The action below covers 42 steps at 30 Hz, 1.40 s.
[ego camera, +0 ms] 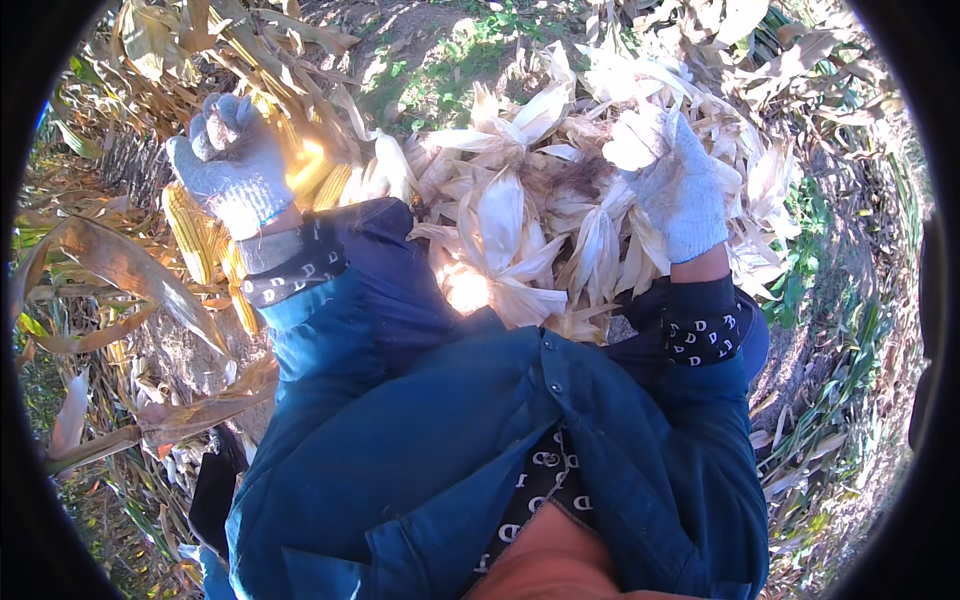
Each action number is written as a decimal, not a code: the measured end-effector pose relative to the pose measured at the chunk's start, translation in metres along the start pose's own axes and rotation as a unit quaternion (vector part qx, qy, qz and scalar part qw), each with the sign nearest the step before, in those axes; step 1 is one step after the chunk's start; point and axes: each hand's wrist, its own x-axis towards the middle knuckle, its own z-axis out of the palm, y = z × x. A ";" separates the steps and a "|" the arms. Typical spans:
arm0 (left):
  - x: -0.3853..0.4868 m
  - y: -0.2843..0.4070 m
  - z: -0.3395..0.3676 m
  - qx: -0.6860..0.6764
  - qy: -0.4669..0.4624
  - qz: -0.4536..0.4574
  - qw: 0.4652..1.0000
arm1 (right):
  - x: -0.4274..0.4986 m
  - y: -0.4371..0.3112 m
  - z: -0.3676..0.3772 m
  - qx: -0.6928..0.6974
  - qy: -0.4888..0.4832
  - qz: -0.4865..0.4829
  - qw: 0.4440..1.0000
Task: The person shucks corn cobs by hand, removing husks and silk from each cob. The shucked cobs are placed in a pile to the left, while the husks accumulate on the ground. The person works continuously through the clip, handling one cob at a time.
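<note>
My left hand (232, 165), in a pale knitted glove, is raised at the upper left with its fingers curled. It is over yellow husked corn ears (189, 232); whether it grips anything is unclear. More bare ears (330, 184) lie just to its right, beside my knee. My right hand (671, 176), gloved alike, is above the right part of a heap of dry corn husks (502, 217). Sunlight washes out its fingertips, and I cannot tell whether they hold husk. Brown corn silk (574, 180) lies on the heap between my hands.
Dry corn stalks and leaves (277, 52) cross the upper left. A long curled leaf (139, 270) arches at the left. Green weeds grow from bare soil (397, 67) at the top. Cut stalks and grass (847, 360) lie along the right. My bent knees flank the husk heap.
</note>
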 end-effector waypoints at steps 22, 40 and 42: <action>-0.019 -0.139 -0.282 0.611 0.254 -0.342 0.668 | -0.005 0.004 -0.009 0.033 -0.060 0.041 0.997; -0.105 -0.180 -0.442 0.854 0.062 -0.475 0.202 | 0.000 0.010 -0.001 -0.009 0.057 0.095 0.994; -0.106 -0.190 -0.438 0.844 0.074 -0.471 0.248 | 0.001 0.012 -0.003 -0.008 0.055 0.094 0.994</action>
